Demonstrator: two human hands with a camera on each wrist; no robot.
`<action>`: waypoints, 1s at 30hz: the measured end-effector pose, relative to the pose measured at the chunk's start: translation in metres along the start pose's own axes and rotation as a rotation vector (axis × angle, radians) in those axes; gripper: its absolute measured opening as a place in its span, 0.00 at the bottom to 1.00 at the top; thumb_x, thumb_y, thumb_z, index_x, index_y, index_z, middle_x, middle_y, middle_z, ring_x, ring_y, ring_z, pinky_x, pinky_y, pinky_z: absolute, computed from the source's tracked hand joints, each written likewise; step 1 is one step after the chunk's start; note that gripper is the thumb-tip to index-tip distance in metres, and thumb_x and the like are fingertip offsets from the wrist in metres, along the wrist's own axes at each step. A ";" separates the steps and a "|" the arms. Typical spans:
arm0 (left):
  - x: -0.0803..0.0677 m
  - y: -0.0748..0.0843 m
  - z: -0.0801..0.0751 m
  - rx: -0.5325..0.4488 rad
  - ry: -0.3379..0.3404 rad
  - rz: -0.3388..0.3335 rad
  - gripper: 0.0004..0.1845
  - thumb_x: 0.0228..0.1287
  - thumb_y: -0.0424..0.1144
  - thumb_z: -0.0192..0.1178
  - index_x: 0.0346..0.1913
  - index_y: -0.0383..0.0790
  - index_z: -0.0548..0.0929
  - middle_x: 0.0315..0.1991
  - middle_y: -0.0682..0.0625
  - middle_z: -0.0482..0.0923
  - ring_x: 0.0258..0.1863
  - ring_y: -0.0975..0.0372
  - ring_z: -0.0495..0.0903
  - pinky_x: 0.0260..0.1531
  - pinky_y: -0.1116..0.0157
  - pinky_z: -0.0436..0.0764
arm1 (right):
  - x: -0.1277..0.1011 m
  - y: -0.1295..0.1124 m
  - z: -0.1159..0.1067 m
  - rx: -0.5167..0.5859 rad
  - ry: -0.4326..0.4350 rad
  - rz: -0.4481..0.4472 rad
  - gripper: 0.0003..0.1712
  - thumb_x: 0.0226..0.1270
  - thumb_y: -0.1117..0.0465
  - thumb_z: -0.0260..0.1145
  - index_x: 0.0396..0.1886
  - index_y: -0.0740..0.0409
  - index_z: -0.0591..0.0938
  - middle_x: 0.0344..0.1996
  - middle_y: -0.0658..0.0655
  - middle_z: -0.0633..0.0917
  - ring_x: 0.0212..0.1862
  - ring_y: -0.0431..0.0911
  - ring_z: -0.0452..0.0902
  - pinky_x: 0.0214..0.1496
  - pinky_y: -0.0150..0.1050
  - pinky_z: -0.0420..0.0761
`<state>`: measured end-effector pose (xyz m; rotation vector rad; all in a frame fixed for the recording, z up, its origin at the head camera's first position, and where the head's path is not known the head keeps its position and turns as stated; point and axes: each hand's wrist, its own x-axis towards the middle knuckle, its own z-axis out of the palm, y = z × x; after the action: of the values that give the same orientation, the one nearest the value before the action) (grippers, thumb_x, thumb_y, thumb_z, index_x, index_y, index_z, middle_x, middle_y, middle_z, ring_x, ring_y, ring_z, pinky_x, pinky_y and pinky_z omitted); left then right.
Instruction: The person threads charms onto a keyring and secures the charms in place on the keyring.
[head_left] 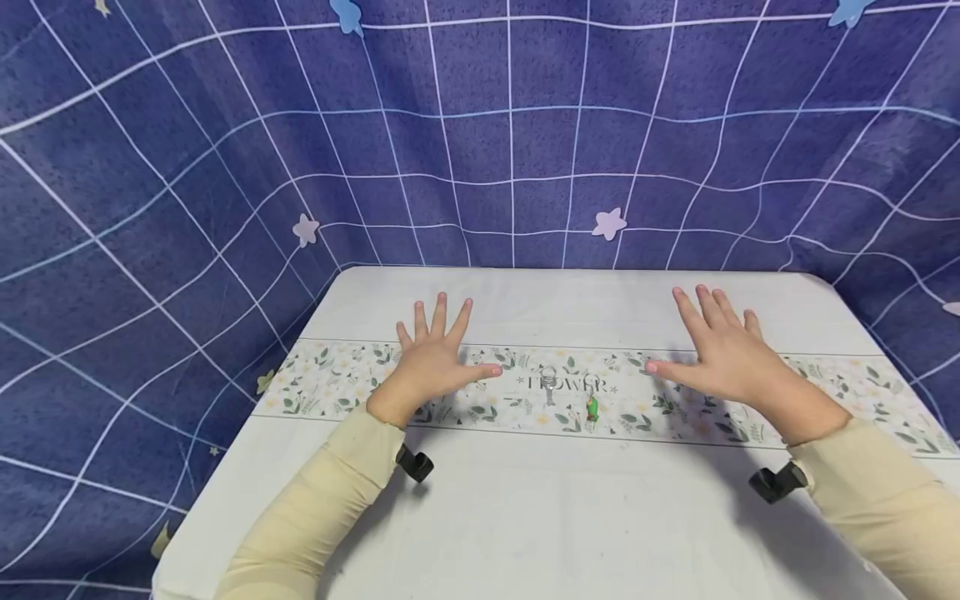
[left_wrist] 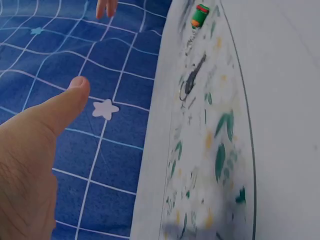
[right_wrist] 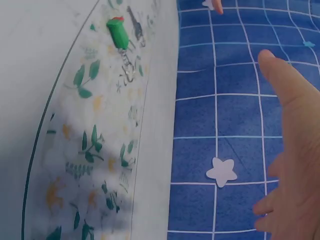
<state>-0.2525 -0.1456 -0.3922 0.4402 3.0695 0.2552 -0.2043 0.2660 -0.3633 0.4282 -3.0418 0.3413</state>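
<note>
Both hands — left hand [head_left: 433, 360], right hand [head_left: 726, 354] — hover spread, holding nothing; between them lie one silver key [head_left: 549, 385] and one small green charm [head_left: 592, 407].

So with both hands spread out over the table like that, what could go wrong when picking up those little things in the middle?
The key and the small green charm lie on the busy floral strip, so they may be easy to misjudge. They seem thin and flat, so fingers could slip or push them along the table. The left hand and right hand are both open on either side of them and might collide if both reach in.
</note>
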 end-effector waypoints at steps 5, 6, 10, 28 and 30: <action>0.011 0.008 0.004 -0.100 0.081 0.023 0.62 0.54 0.82 0.52 0.80 0.63 0.29 0.81 0.43 0.24 0.76 0.35 0.25 0.67 0.27 0.34 | 0.009 0.000 0.006 0.077 0.115 -0.036 0.63 0.64 0.30 0.63 0.82 0.62 0.46 0.76 0.74 0.55 0.76 0.70 0.48 0.72 0.72 0.50; 0.014 0.010 0.006 -0.126 0.099 0.035 0.61 0.55 0.81 0.53 0.80 0.63 0.29 0.82 0.43 0.26 0.77 0.35 0.28 0.68 0.28 0.35 | 0.012 -0.001 0.008 0.099 0.137 -0.041 0.62 0.64 0.31 0.64 0.81 0.62 0.47 0.76 0.74 0.57 0.75 0.70 0.51 0.72 0.70 0.52; 0.027 0.020 0.016 -0.190 0.156 0.090 0.59 0.58 0.77 0.55 0.81 0.61 0.31 0.82 0.44 0.36 0.78 0.38 0.40 0.69 0.29 0.42 | 0.021 -0.004 0.021 0.200 0.192 -0.038 0.56 0.68 0.35 0.64 0.81 0.60 0.51 0.74 0.72 0.63 0.73 0.69 0.57 0.70 0.68 0.59; 0.046 0.059 0.064 -0.449 0.049 0.185 0.50 0.68 0.53 0.64 0.82 0.51 0.44 0.78 0.43 0.56 0.70 0.44 0.67 0.69 0.45 0.66 | 0.052 -0.029 0.097 0.397 0.199 -0.052 0.37 0.71 0.53 0.68 0.74 0.60 0.67 0.62 0.64 0.79 0.61 0.63 0.75 0.62 0.62 0.73; 0.046 0.063 0.068 -0.458 0.031 0.193 0.49 0.69 0.52 0.64 0.82 0.51 0.45 0.77 0.44 0.58 0.71 0.47 0.67 0.69 0.49 0.67 | 0.051 -0.030 0.101 0.406 0.195 -0.057 0.36 0.70 0.54 0.69 0.73 0.60 0.70 0.60 0.63 0.80 0.60 0.62 0.76 0.62 0.61 0.74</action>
<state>-0.2761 -0.0624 -0.4488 0.7016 2.8606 0.9487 -0.2473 0.2011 -0.4517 0.4660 -2.7575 0.9434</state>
